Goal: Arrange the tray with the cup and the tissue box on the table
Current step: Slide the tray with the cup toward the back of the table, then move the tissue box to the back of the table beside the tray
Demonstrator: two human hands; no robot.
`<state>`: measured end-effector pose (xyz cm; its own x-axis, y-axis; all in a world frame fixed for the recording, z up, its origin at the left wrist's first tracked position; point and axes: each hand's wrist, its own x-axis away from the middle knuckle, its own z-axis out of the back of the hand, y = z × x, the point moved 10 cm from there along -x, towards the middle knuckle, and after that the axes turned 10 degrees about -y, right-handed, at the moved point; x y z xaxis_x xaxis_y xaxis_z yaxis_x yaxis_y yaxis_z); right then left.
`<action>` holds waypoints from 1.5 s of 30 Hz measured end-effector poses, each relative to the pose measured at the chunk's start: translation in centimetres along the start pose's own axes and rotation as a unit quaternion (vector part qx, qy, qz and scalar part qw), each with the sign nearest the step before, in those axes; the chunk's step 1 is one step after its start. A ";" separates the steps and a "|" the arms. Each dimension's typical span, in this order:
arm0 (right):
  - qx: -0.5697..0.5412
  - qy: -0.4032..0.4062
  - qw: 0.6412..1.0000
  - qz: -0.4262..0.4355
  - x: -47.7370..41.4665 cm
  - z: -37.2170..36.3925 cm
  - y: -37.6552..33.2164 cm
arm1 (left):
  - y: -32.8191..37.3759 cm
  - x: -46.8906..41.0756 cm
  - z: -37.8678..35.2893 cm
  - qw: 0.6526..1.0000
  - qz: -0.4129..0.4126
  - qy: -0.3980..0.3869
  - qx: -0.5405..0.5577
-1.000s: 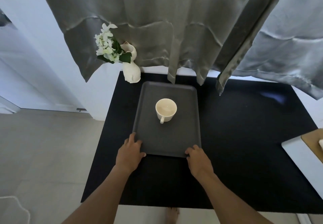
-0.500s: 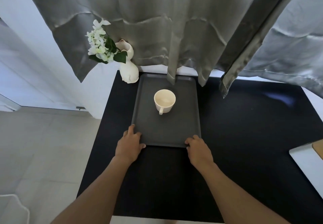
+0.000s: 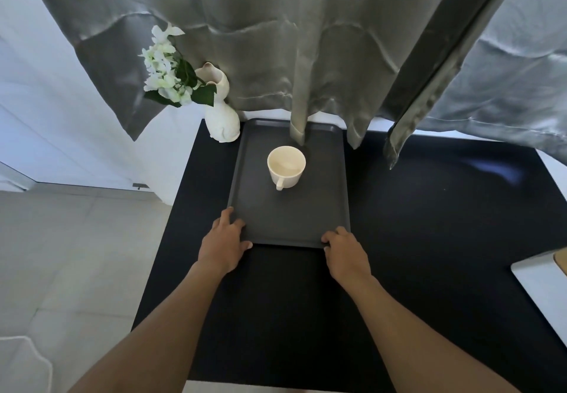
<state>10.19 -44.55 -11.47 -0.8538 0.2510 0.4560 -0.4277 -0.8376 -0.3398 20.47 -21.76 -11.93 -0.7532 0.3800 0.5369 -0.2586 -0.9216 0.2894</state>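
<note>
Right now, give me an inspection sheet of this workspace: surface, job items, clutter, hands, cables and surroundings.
Surface: black table, mostly bare.
Job's things: dark tray flat at the table's far side; cream cup upright on it, handle toward the person. Tissue box: nothing seen.
Clutter: white vase with flowers, beside the tray's far left corner.
Hands: left hand and right hand each grip a near tray corner.
Cables: nothing seen.
Surroundings: grey curtain hanging over the tray's far edge; tiled floor on the left.
</note>
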 end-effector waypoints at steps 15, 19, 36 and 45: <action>-0.063 -0.032 0.997 -0.005 5.4 3.3 0.6 | 4.9 4.1 2.8 0.999 -0.033 0.019 -0.019; -0.069 0.009 0.997 -0.018 8.8 6.6 1.3 | 9.4 5.9 4.2 0.995 -0.095 -0.004 0.000; -0.056 0.171 0.968 -0.176 26.7 14.6 12.2 | 28.2 17.7 3.1 0.950 -0.302 -0.007 -0.078; -0.069 0.207 0.952 -0.213 30.4 15.2 19.4 | 35.3 18.4 -0.7 0.938 -0.328 -0.018 -0.109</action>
<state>-19.59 -60.55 8.30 -0.6251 0.7481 0.2227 -0.7725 -0.5521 -0.3137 -2.92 -47.40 7.64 -0.3690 0.8695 0.3283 -0.7796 -0.4819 0.4001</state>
